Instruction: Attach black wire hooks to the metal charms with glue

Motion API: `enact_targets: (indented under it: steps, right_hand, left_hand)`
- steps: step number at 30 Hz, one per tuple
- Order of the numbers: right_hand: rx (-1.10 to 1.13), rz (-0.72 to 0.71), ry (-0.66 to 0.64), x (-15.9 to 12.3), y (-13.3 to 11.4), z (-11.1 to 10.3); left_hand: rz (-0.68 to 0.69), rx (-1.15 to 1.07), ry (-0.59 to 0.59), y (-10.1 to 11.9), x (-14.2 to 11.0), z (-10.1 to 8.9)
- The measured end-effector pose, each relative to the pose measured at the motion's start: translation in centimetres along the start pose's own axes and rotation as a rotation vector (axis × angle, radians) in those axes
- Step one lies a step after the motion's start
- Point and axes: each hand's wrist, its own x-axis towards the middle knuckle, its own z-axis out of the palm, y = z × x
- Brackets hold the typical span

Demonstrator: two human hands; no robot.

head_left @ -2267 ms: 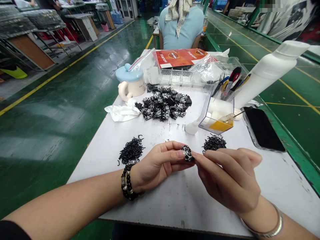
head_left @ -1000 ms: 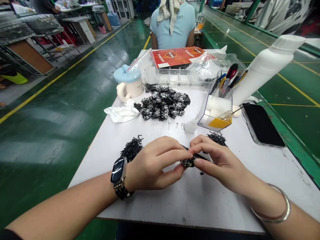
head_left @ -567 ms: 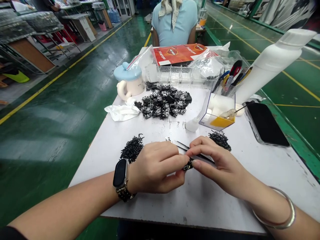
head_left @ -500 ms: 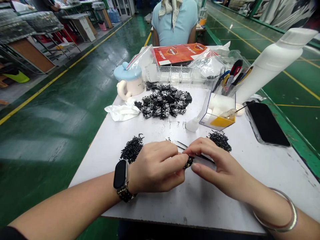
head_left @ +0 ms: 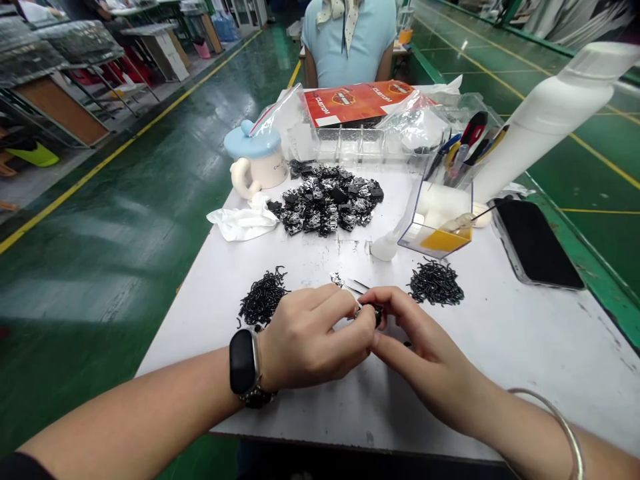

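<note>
My left hand [head_left: 313,340] and my right hand [head_left: 417,350] meet over the near middle of the white table [head_left: 525,347]. Both pinch one small black and silver part [head_left: 376,312] between fingertips. The tips of metal tweezers [head_left: 356,287] lie on the table just beyond my fingers. A heap of small black hooks [head_left: 263,303] lies left of my left hand. A second heap of black hooks [head_left: 436,283] lies beyond my right hand. A big pile of black and silver parts [head_left: 327,199] sits farther back.
A blue-lidded mug [head_left: 256,160], a crumpled white tissue [head_left: 243,221], a clear tool box [head_left: 443,207], a white bottle [head_left: 545,120], a black phone [head_left: 535,241] and a red box [head_left: 357,101] stand around. A person in light blue [head_left: 347,37] sits beyond the table.
My hands turned the small part and kept it pinched low over the table. The right hand shifted left, and the right heap of hooks came into full view.
</note>
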Motion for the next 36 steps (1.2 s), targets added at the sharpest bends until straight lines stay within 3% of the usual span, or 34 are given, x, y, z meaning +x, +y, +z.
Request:
enact_targets:
  steps: [2, 7, 11, 16, 27, 29, 32, 34, 36]
  right_hand:
    - [-0.074, -0.082, -0.004, 0.3, -0.1, -0.6]
    - [-0.282, -0.32, 0.012, 1.2, 0.2, -2.7]
    - [-0.332, -0.346, -0.023, 1.4, 0.2, -3.0]
    - [-0.256, -0.236, -0.021, 1.4, 0.2, -2.8]
    - [-0.235, -0.188, -0.027, 1.8, 0.2, -2.6]
    - [-0.199, -0.191, 0.051, 2.1, 0.7, -2.8]
    - [-0.12, -0.186, 0.312, 2.9, 1.6, -3.3]
    - [-0.185, -0.18, 0.44, 3.7, 2.1, -3.6]
    - [-0.364, -0.147, 0.468, 4.6, 2.4, -3.8]
  left_hand:
    - [-0.16, -0.151, -0.002, 0.2, 0.2, -0.1]
    - [-0.846, -0.828, -0.206, 0.6, 1.0, -0.4]
    - [-1.096, -1.23, -0.242, 0.5, 1.3, -0.2]
    - [-1.182, -1.389, -0.28, 0.4, 1.2, 0.1]
    - [-1.258, -1.388, -0.241, 0.5, 0.9, 0.4]
    - [-1.29, -1.388, -0.233, 0.5, 0.9, 0.5]
    - [-1.344, -1.384, -0.23, 0.6, 1.0, 0.6]
    - [-1.376, -1.383, -0.229, 0.7, 1.0, 0.7]
    - [-1.4, -1.39, -0.23, 0.9, 1.1, 0.9]
